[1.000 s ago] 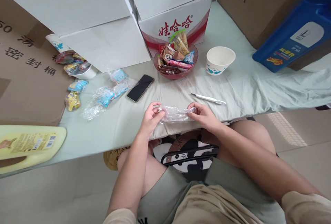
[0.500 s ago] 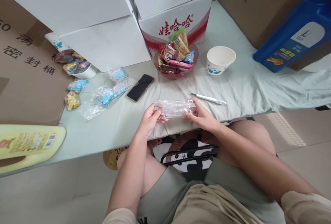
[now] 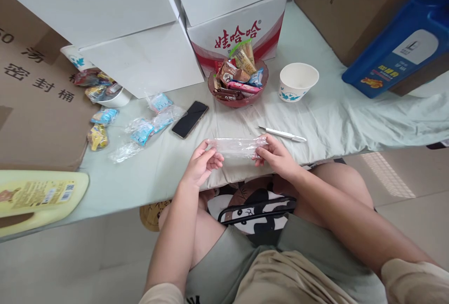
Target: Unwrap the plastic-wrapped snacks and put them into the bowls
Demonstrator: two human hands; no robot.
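Note:
A clear plastic bag [image 3: 235, 148] is stretched taut between my two hands, just above the near edge of the cloth-covered table. My left hand [image 3: 203, 161] pinches its left end between thumb and fingers. At the other end, my right hand [image 3: 275, 154] grips the plastic the same way. Just beyond the right hand lies a white pen-like cutter [image 3: 283, 134] with a dark tip. A black phone [image 3: 190, 119] rests past the left hand. Behind the bag stands a reddish glass bowl [image 3: 238, 102] heaped with wrapped snacks.
A white paper cup [image 3: 299, 82] stands right of the bowl. Clear wrappers with blue packets [image 3: 143, 133] lie to the left, near a snack-filled cup [image 3: 118, 98]. White boxes [image 3: 147, 61], a blue jug [image 3: 396, 47] and a yellow jug [image 3: 42, 199] border the table [image 3: 119, 180].
My hands have drawn slightly apart. The crumpled plastic between them is now pulled smoother and flatter.

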